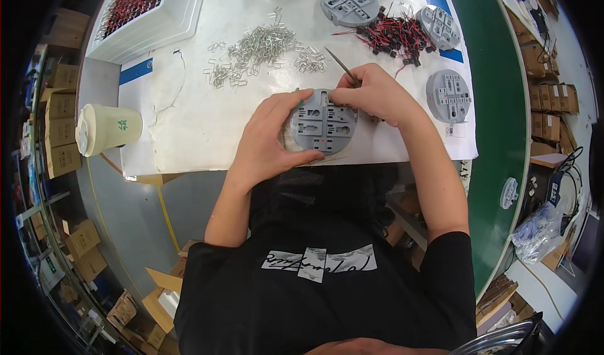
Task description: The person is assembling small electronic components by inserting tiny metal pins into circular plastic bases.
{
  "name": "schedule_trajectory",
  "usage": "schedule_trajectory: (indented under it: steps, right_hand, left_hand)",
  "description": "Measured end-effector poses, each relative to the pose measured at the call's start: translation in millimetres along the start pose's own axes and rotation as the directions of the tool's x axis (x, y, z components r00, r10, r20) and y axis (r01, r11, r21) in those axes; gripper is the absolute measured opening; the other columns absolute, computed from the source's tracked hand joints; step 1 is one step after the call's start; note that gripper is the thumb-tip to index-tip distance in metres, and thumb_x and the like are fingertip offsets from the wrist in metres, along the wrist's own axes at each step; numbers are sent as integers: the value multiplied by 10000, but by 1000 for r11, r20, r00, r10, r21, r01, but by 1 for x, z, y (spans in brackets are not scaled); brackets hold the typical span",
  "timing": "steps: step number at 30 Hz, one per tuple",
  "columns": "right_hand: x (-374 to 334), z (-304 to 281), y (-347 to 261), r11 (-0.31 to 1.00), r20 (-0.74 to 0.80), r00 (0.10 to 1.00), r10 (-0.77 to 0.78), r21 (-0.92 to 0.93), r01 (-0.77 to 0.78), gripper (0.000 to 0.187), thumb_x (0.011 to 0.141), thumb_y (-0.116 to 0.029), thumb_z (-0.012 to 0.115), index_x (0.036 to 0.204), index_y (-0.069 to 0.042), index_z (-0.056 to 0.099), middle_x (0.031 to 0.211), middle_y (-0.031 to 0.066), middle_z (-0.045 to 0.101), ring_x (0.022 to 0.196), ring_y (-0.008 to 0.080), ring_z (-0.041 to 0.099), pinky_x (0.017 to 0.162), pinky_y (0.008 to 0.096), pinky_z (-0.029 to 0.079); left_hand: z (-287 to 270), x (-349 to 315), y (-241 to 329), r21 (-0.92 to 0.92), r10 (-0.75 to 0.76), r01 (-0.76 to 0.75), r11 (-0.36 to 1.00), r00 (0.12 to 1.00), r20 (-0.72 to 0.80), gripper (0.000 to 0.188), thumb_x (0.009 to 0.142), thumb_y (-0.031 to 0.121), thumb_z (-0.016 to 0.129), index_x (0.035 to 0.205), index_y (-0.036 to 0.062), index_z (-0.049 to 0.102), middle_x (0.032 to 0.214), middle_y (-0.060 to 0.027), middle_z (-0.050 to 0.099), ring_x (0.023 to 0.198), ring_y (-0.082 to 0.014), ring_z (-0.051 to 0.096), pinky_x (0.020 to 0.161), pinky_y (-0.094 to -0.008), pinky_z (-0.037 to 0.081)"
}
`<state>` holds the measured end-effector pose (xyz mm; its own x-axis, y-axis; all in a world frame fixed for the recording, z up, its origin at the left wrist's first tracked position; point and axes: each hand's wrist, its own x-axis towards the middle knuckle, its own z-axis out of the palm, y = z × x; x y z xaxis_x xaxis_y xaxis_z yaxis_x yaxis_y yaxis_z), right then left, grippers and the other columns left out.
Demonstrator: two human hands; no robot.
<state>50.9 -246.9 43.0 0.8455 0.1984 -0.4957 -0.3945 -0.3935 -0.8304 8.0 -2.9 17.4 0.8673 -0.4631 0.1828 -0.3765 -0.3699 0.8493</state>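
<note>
Grey plastic forms the round disc (324, 123) at the centre of the frame, its lower rim just inside the near edge of the table (214, 132). The left hand (267, 135) is spread around its left side, thumb at the lower rim and fingers at the upper left. The right hand (380, 94) brings thumb and forefinger to the disc's upper right and holds a thin pointed tool (341, 64) that sticks out toward the upper left; whether the fingertips also pinch a small part, I cannot tell.

A hard push at the top could tilt or turn the disc — the left hand seems its main steadying grip — and a slip could carry it over the near edge. The tool's bare point could scrape something if the wrist twists. Loose metal clips (267, 44), upper centre, could scatter if brushed, and red-and-black wired parts (399, 34), upper right, could snag the right hand.
</note>
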Motion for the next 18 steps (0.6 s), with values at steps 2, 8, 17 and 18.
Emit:
schedule_trajectory:
  steps: [2, 8, 17, 18]
  right_hand:
    - [1, 1, -1, 999, 8, 1000, 29, -13, -29, 211, 788, -204, 779, 821, -3, 722, 701, 15, 650, 573, 86, 532, 481, 280, 386]
    - [5, 4, 4, 999, 18, 1000, 12, -31, -11, 164, 803, -178, 755, 793, -22, 704, 712, -15, 630, 639, 61, 534, 568, 246, 404]
    - [-5, -2, -20, 989, 80, 991, 112, -103, -103, 151, 826, -177, 732, 811, -28, 708, 695, -20, 618, 599, 64, 514, 536, 256, 383]
    - [-4, -4, -19, 989, 78, 991, 114, -105, -105, 151, 826, -177, 732, 811, -28, 708, 695, -20, 618, 599, 64, 514, 536, 256, 383]
  left_hand:
    - [0, -1, -1, 11, 8, -8, 1000, 1000, 0, 877, 603, 183, 964, 1395, 83, 598, 1288, -130, 657, 1195, -344, 620, 1022, -419, 510]
    - [-2, -1, -1, 27, -2, 1, 1000, 1000, 25, 903, 609, 151, 969, 1430, 68, 602, 1291, -111, 634, 1192, -281, 624, 1031, -375, 520]
    - [-2, -2, -5, 26, 37, -37, 999, 999, 1, 870, 615, 211, 950, 1398, 77, 595, 1275, -137, 656, 1193, -352, 621, 1025, -432, 508]
    - [-2, -1, -4, 37, 47, -47, 998, 999, 1, 870, 616, 211, 950, 1399, 76, 595, 1274, -138, 656, 1192, -352, 621, 1025, -433, 508]
